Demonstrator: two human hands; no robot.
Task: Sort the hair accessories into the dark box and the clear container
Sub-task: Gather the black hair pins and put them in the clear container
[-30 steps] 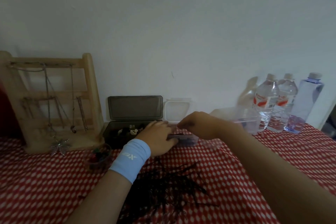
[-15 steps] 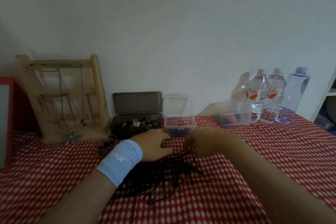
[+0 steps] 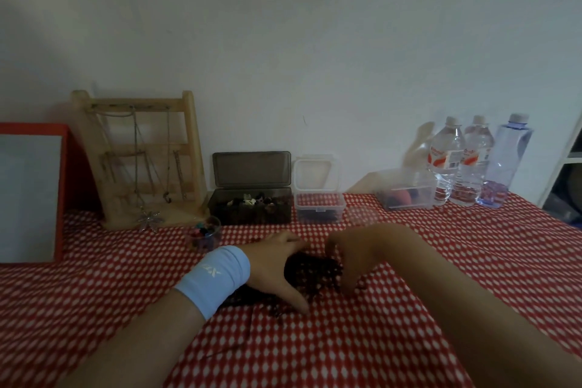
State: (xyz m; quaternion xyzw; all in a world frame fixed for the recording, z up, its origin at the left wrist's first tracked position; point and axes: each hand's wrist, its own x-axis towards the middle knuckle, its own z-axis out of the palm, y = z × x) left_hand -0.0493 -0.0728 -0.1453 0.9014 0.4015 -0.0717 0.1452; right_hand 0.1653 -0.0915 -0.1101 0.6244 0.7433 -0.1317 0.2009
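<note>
1. Nearest me, the tabletop [image 3: 315,353] lay under a red cloth with white checks. Both my forearms crossed it, with a pale blue wristband [image 3: 217,277] on the left one.
2. My left hand [image 3: 267,264] rested on the near-left side of the pile of dark hair accessories [image 3: 315,271]. Its fingers were spread wide, the thumb reaching toward me, pressing rather than gripping.
3. My right hand [image 3: 356,252] arched over the pile's right edge, fingers bent with the tips down among the strands. I could not tell whether they had pinched anything (the tips were blurred and lost in the dark).
4. The pile lay on the cloth between both hands, well short of either box. I judged it light, soft and tangly, with thin pieces likely to snag and drag out in a clump. It seemed best to take one piece by a free end at the rim while the other hand held the rest down.
5. Farther left stood a small cup [image 3: 204,235] of coloured bits.
6. By the wall the dark box [image 3: 252,208] stood open and partly filled. The clear container [image 3: 319,208] was just beside it on the right, lid up.
</note>
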